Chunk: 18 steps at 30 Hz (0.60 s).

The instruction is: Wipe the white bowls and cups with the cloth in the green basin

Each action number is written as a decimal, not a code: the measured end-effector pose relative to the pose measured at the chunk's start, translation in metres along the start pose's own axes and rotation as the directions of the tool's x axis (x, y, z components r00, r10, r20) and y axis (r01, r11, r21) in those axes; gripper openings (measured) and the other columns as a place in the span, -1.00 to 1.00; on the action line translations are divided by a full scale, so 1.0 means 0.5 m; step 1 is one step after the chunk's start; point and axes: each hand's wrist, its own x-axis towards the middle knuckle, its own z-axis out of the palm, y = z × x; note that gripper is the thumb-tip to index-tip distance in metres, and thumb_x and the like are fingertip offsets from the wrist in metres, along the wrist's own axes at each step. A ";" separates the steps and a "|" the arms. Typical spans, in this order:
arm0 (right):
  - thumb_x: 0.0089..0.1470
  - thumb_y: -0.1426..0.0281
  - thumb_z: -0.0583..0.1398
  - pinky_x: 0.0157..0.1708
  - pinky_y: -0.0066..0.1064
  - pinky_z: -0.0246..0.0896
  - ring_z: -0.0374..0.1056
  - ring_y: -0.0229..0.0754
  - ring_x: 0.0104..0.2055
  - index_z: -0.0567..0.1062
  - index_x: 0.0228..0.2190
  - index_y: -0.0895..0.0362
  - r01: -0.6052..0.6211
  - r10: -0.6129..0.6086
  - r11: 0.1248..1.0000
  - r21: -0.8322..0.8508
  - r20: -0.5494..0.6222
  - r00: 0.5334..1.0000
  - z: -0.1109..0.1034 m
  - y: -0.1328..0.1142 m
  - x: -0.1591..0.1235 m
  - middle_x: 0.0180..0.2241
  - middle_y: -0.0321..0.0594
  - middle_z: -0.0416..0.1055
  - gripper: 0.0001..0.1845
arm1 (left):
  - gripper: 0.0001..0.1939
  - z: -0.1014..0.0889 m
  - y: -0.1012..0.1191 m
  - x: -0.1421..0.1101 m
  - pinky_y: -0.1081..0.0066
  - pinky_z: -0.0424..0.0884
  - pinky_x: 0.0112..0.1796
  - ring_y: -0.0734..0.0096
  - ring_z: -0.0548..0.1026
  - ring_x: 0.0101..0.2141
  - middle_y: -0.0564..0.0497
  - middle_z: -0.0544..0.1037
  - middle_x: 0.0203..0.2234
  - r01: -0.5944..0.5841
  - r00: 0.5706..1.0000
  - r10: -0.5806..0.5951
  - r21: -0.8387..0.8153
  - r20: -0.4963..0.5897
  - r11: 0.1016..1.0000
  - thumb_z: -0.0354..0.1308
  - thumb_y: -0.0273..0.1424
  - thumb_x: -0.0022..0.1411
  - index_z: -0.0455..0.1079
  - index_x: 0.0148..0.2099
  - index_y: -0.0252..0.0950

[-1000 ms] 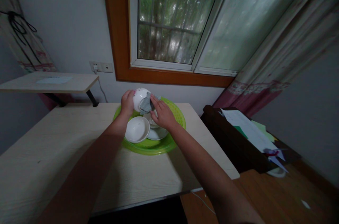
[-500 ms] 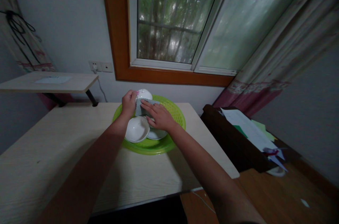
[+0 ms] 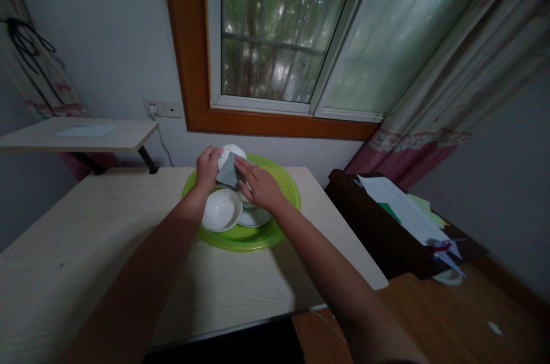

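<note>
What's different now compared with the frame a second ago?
The cloth has slid slightly left across the held bowl, and the right hand has shifted slightly left with it. Nothing was let go. The left hand still grips that bowl; the other bowl, plate and green basket stayed put.

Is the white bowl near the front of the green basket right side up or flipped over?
Right side up: the white bowl in the green basket shows its hollow inside and open rim facing upward.
</note>
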 end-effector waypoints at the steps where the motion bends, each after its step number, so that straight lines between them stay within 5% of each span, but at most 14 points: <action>1: 0.40 0.31 0.08 0.34 0.03 0.26 0.22 0.10 0.41 -0.01 0.48 0.09 -0.026 0.027 0.999 0.023 -0.028 0.999 0.002 0.005 -0.001 0.52 -0.09 -0.02 -0.26 | -0.62 0.000 -0.001 0.001 0.37 0.20 -0.38 0.35 0.26 -0.43 0.07 0.32 -0.53 0.005 1.000 -0.005 -0.010 -0.007 1.000 0.22 -0.07 0.22 0.30 -0.47 -0.21; 9: 0.36 0.32 0.11 0.31 -0.01 0.33 0.27 0.04 0.39 0.20 0.40 0.17 -0.152 0.165 0.977 0.148 -0.080 0.983 0.023 0.033 -0.010 0.41 0.07 0.24 -0.35 | -0.69 -0.005 -0.018 0.019 0.39 0.26 -0.35 0.38 0.29 -0.40 0.08 0.33 -0.49 0.014 0.992 -0.021 -0.058 -0.121 0.998 0.16 -0.13 0.22 0.30 -0.42 -0.23; 18: 0.36 0.29 0.10 0.27 -0.03 0.37 0.35 0.05 0.33 0.29 0.36 0.10 -0.134 0.133 0.986 0.095 0.017 0.991 0.019 0.027 -0.013 0.40 -0.03 0.27 -0.41 | -0.72 -0.008 -0.017 0.036 0.36 0.32 -0.23 0.38 0.33 -0.32 0.04 0.38 -0.42 0.035 0.971 -0.075 -0.176 -0.228 0.984 0.11 -0.12 0.23 0.23 -0.34 -0.21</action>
